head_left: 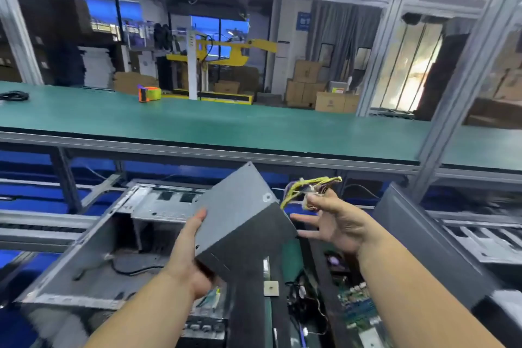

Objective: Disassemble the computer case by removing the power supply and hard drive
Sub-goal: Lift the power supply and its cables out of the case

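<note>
My left hand's fingers (pixel 201 216) are wrapped round the lower edge of the power supply (pixel 240 220), palm under it to take the weight. My right hand (pixel 336 220) pinches the cable bundle (pixel 308 189) between thumb and forefinger, other fingers spread, probably so the wires don't snag. The power supply is in the air, tilted, clear of the open case (pixel 113 237) below-left. Judging by that, it's out; I can't make out the hard drive. The green tabletop (pixel 226 121) beyond looks like the drop spot.
</note>
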Tool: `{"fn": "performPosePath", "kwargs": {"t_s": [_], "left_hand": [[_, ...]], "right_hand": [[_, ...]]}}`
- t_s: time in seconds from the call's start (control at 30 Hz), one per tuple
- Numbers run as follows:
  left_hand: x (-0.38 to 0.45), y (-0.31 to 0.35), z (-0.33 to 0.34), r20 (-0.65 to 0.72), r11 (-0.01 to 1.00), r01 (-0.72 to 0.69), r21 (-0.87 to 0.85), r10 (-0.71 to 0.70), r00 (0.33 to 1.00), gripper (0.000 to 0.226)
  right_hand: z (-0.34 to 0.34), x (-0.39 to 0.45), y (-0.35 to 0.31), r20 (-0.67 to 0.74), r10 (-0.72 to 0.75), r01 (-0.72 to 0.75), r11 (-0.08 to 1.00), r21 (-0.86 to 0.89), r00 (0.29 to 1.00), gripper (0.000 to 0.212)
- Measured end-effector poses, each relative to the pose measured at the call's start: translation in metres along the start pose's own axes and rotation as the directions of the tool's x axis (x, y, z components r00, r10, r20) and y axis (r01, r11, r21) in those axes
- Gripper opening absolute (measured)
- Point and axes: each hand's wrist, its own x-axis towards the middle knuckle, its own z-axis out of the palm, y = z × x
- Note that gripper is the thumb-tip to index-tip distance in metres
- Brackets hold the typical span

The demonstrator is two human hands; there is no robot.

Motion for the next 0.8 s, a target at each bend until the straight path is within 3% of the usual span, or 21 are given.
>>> {"fn": "performPosePath", "kwargs": {"t_s": [0.1, 0.2, 0.33, 0.53, 0.6, 0.73, 0.8], "left_hand": [[0.011, -0.022, 0.029, 0.03, 0.996, -0.006, 0.088, 0.003, 1.0, 0.041], [0.023, -0.043, 0.051, 0.047, 0.982, -0.003, 0.191, -0.007, 0.999, 0.05], [0.035, -0.063, 0.067, 0.026, 0.968, 0.05, 0.247, -0.058, 0.998, 0.037], [0.048, -0.073, 0.075, -0.044, 0.945, 0.092, 0.315, -0.082, 0.996, 0.04], [0.05, -0.07, 0.076, -0.062, 0.924, 0.095, 0.371, -0.077, 0.995, 0.046], [0.049, -0.059, 0.073, -0.014, 0.858, 0.021, 0.513, -0.016, 1.0, 0.08], [0.047, -0.052, 0.067, 0.006, 0.818, -0.078, 0.57, 0.091, 0.996, 0.09]], "right_hand": [[-0.027, 0.004, -0.001, -0.024, 0.042, -0.04, 0.995, 0.094, 0.999, 0.048], [-0.044, 0.007, 0.002, 0.006, 0.147, -0.147, 0.988, 0.056, 0.989, 0.038], [-0.073, 0.017, 0.013, 0.031, 0.253, -0.253, 0.968, -0.005, 0.967, 0.032], [-0.092, 0.036, 0.027, -0.008, 0.278, -0.278, 0.96, -0.039, 0.96, 0.04], [-0.099, 0.044, 0.028, -0.068, 0.262, -0.264, 0.964, -0.017, 0.963, 0.066], [-0.114, 0.067, 0.03, -0.188, 0.226, -0.246, 0.965, -0.091, 0.956, 0.141], [-0.121, 0.079, 0.034, -0.284, 0.17, -0.232, 0.952, -0.201, 0.944, 0.146]]}}
